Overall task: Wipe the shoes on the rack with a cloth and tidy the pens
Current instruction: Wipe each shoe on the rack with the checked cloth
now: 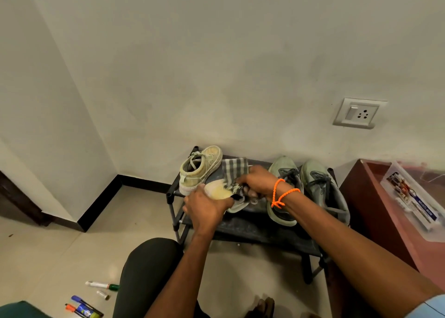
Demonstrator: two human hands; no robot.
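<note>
On the black shoe rack [262,236] my left hand [204,205] grips a pale beige shoe [220,190] by its heel, sole turned up. My right hand [257,181] holds a grey striped cloth [234,169] bunched against that shoe. A second beige shoe [201,169] stands at the rack's left end. Two grey-green sneakers [310,187] sit at the right end. Several pens and markers [92,298] lie scattered on the floor at lower left.
A reddish wooden cabinet [375,211] with a clear plastic box [414,202] on it stands right of the rack. A wall socket [358,113] is above. My knee [147,269] in dark trousers is in front of the rack. Beige tiled floor stretches left.
</note>
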